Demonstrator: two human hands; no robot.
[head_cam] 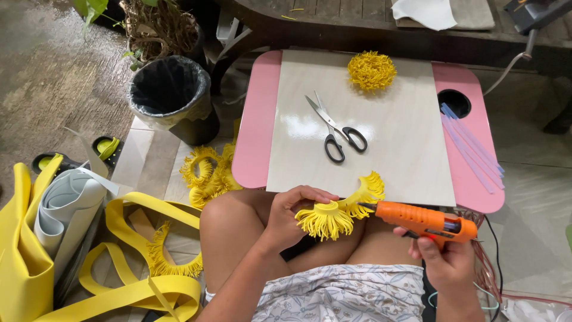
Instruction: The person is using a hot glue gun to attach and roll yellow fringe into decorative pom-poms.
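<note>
So the person is sitting low with a small pink lap table topped by a pale glossy board (369,149) pulled up to the knees, and both hands work just in front of its near edge, over the lap. The left hand (292,214) has its fingers closed around a partly rolled yellow fringed foam strip (333,216), thumb on top, pinching the coiled core so the fringe fans downward and the loose tail curls up to the right. I'd say it's held that way to keep the coil from unwinding while leaving the seam open. The right hand (447,259) is wrapped tight on the grip of an orange hot glue gun (420,217), forearm coming in from below, nozzle level and pointing left, its tip right at the gap where the tail meets the roll.

On the board lie black-handled scissors (336,131), blades apart, near the middle, and a finished round yellow foam flower (372,70) at the far edge, well apart from the glue. A bundle of pale purple glue sticks (473,149) rests on the pink right margin, near the gun hand. On the floor to the left are more yellow fringed rings (208,173), a black lined bin (173,95) and flat yellow foam strips (137,280).
</note>
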